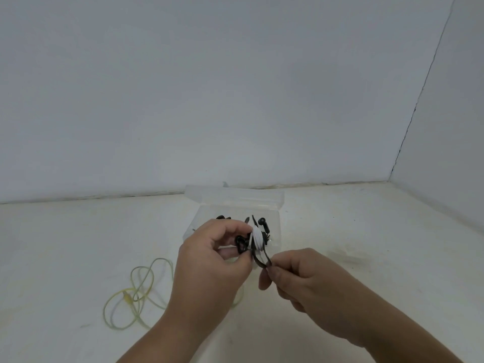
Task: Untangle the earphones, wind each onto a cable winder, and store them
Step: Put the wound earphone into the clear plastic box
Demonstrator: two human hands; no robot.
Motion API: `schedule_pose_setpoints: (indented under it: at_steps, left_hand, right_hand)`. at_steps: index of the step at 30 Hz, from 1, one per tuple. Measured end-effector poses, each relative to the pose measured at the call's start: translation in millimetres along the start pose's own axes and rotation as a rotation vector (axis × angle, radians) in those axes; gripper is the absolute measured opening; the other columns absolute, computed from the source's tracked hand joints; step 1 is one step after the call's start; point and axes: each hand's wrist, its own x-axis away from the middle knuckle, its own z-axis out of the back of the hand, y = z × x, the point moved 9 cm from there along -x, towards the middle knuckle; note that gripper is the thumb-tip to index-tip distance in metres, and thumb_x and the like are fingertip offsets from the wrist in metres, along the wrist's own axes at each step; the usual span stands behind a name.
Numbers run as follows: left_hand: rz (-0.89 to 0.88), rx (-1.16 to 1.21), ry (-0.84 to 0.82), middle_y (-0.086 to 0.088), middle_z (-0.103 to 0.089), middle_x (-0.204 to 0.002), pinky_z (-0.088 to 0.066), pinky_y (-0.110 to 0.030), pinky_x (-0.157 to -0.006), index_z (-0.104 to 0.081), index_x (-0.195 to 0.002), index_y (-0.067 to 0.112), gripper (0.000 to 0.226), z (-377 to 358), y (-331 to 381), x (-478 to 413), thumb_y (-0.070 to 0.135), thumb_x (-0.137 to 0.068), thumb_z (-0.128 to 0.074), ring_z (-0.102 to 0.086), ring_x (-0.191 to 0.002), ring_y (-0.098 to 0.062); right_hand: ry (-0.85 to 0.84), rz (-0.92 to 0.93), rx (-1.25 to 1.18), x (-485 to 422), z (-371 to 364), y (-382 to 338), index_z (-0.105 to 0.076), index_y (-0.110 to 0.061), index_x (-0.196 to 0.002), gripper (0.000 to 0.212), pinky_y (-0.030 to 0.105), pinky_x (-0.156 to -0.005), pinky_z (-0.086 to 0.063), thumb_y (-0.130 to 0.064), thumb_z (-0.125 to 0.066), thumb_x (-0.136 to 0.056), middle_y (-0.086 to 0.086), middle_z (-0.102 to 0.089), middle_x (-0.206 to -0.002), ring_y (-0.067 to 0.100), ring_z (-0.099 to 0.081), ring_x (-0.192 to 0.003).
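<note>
My left hand (212, 260) grips a white cable winder (257, 239) with black earphone cable wrapped on it, held above the table in front of a clear plastic box (277, 205). My right hand (301, 273) pinches a loop of the black earphone cable (262, 260) just below and right of the winder. A black earbud (262, 220) sticks up behind the winder. Yellow earphones (136, 292) lie loose in loops on the table to the left, partly hidden by my left wrist.
The clear box stands open with its lid (235, 191) leaning back by the wall. A white table (65, 244) meets the white wall behind, with a corner at the right.
</note>
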Motion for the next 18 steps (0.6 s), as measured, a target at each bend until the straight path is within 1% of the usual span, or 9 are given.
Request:
schedule_pose_setpoints:
  at_steps: [1, 3, 5, 7, 9, 12, 15, 18]
  left_hand:
    - [-0.016, -0.043, 0.002, 0.013, -0.07, -0.081, -0.048, -0.01, -0.061, -0.075, -0.083, 0.032, 0.044, 1, 0, -1, -0.01, -0.073, -0.073, -0.066, -0.068, -0.005]
    - [-0.071, -0.149, 0.001, 0.014, -0.071, -0.089, -0.051, -0.012, -0.07, -0.076, -0.083, 0.032, 0.043, 2, 3, -2, -0.009, -0.073, -0.074, -0.069, -0.082, -0.008]
    - [-0.131, -0.242, -0.011, 0.014, -0.069, -0.09, -0.052, -0.013, -0.075, -0.075, -0.085, 0.033, 0.043, 0, 7, -3, -0.008, -0.072, -0.074, -0.068, -0.088, -0.008]
    - [-0.208, -0.328, -0.03, 0.015, -0.067, -0.089, -0.053, -0.015, -0.076, -0.074, -0.086, 0.031, 0.038, -3, 12, -2, -0.003, -0.071, -0.072, -0.067, -0.088, -0.007]
    - [-0.29, -0.402, -0.065, 0.015, -0.065, -0.089, -0.052, -0.016, -0.074, -0.072, -0.087, 0.031, 0.034, -9, 18, 1, 0.003, -0.068, -0.068, -0.065, -0.086, -0.006]
    - [-0.367, -0.429, -0.154, 0.016, -0.062, -0.087, -0.053, -0.02, -0.071, -0.068, -0.087, 0.03, 0.037, -19, 23, 6, -0.001, -0.067, -0.07, -0.063, -0.084, -0.006]
    - [-0.34, -0.403, -0.21, 0.017, -0.063, -0.088, -0.054, -0.021, -0.073, -0.067, -0.095, 0.029, 0.044, -23, 19, 7, -0.006, -0.069, -0.07, -0.064, -0.086, -0.008]
    - [-0.304, -0.392, -0.281, 0.016, -0.063, -0.087, -0.054, -0.024, -0.074, -0.064, -0.099, 0.03, 0.05, -29, 15, 10, -0.009, -0.068, -0.063, -0.063, -0.086, -0.009]
  right_hand:
    - [0.011, 0.013, 0.019, 1, 2, -2, -0.071, -0.024, -0.079, 0.029, 0.023, -0.053, -0.03, -0.027, -0.053, -0.1, -0.008, -0.043, -0.057, 0.011, -0.036, -0.051]
    - [0.009, 0.025, 0.033, 4, 3, -5, -0.072, -0.023, -0.079, 0.026, 0.026, -0.054, -0.029, -0.028, -0.056, -0.098, -0.005, -0.041, -0.057, 0.014, -0.035, -0.054]
    - [-0.001, 0.017, 0.018, 5, 3, -5, -0.073, -0.02, -0.078, 0.026, 0.024, -0.052, -0.03, -0.027, -0.058, -0.098, -0.009, -0.041, -0.053, 0.012, -0.035, -0.051]
    - [0.005, 0.012, -0.012, 6, 5, -7, -0.073, -0.017, -0.077, 0.026, 0.02, -0.05, -0.03, -0.025, -0.058, -0.097, -0.011, -0.042, -0.05, 0.007, -0.035, -0.046]
    - [0.019, 0.026, -0.061, 7, 7, -9, -0.073, -0.016, -0.075, 0.026, 0.02, -0.049, -0.029, -0.022, -0.059, -0.097, -0.008, -0.041, -0.051, 0.008, -0.033, -0.046]
    - [0.069, 0.053, -0.102, 8, 13, -12, -0.073, -0.015, -0.074, 0.028, 0.022, -0.047, -0.026, -0.023, -0.058, -0.097, -0.001, -0.038, -0.051, 0.013, -0.03, -0.047]
    - [0.193, 0.053, -0.084, 8, 27, -11, -0.071, -0.02, -0.07, 0.03, 0.023, -0.048, -0.026, -0.033, -0.06, -0.094, 0.006, -0.036, -0.053, 0.018, -0.03, -0.051]
    - [0.327, 0.017, -0.158, 10, 43, -4, -0.066, -0.016, -0.063, 0.035, 0.023, -0.046, -0.025, -0.035, -0.063, -0.092, 0.006, -0.033, -0.052, 0.018, -0.026, -0.048]
